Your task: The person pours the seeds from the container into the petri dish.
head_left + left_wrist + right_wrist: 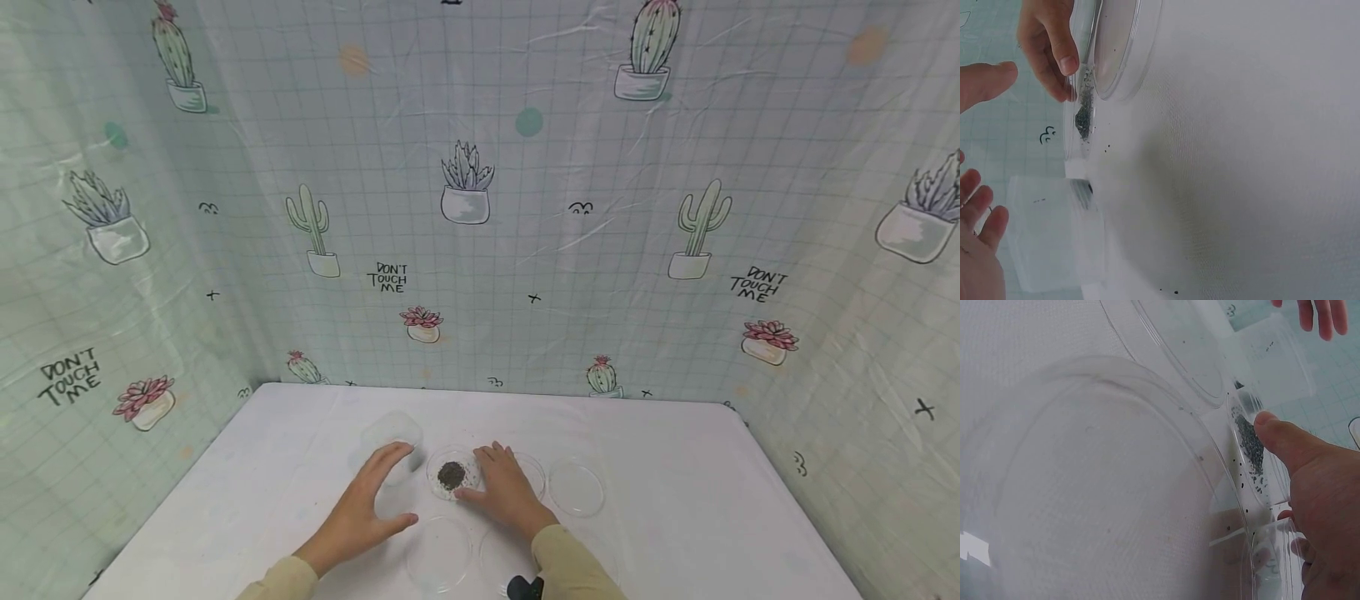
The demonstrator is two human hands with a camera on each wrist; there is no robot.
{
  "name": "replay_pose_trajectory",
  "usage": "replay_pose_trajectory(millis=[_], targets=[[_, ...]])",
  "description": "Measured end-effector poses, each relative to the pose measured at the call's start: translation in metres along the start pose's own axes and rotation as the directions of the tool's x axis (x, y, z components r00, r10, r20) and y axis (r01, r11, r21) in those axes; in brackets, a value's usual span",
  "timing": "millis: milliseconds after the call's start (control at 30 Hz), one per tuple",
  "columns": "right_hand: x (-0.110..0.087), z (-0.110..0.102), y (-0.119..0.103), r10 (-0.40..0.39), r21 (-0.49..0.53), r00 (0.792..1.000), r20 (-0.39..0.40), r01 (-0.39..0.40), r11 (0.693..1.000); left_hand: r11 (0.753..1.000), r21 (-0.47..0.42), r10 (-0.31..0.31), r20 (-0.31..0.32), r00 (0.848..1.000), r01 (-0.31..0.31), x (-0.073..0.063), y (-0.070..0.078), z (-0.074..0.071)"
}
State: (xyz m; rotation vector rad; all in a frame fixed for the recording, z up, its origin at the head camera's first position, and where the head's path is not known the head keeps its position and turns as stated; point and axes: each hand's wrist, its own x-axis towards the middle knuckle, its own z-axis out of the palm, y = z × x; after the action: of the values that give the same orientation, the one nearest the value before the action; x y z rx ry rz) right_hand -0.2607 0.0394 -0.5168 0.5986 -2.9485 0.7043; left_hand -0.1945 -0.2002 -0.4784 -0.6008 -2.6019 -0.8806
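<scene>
A clear round petri dish point(432, 482) holding a mound of dark granules point(451, 475) sits mid-table. My right hand point(508, 492) grips its right side, thumb at the near rim and fingers at the far rim. In the right wrist view the thumb point(1291, 439) lies over the dish edge beside the granules. My left hand point(362, 510) is held left of the dish, thumb and fingers spread wide apart with nothing between them. Just beyond its fingertips stands a translucent plastic tub point(393, 428), also visible in the left wrist view beside the left fingers point(992, 226).
More clear dishes stand around: one dish point(576, 487) at the right, one point(530, 475) partly behind the right hand, and one point(439, 553) in front. Another dish point(1091, 469) fills much of the right wrist view. Stray granules point(1107, 149) dot the white table point(675, 500).
</scene>
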Motion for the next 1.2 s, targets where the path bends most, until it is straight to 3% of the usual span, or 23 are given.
replay_pose_trajectory(millis=[233, 533, 867, 1100, 1200], targets=[[0.0, 0.0, 0.001, -0.012, -0.008, 1.0, -0.004, 0.012, 1.0, 0.994, -0.094, 0.063, 0.043, 0.997, -0.058, -0.001, 0.003, 0.0], [-0.001, 0.0, 0.001, -0.016, -0.003, 1.0, -0.009, 0.015, 1.0, 0.987, -0.143, 0.102, 0.174, 0.98, -0.077, -0.005, 0.003, 0.007], [-0.001, -0.001, 0.001, -0.023, -0.001, 1.0, -0.005, 0.023, 1.0, 0.982, -0.147, 0.162, 0.317, 0.935, -0.12, -0.009, 0.005, 0.013], [0.0, -0.002, 0.0, -0.018, -0.01, 1.0, -0.002, 0.018, 1.0, 0.952, -0.133, 0.306, 0.327, 0.894, -0.277, -0.011, 0.001, 0.018], [0.0, -0.003, -0.001, -0.016, -0.007, 1.0, 0.0, 0.016, 1.0, 0.942, -0.126, 0.335, 0.336, 0.88, -0.311, -0.011, 0.0, 0.02]])
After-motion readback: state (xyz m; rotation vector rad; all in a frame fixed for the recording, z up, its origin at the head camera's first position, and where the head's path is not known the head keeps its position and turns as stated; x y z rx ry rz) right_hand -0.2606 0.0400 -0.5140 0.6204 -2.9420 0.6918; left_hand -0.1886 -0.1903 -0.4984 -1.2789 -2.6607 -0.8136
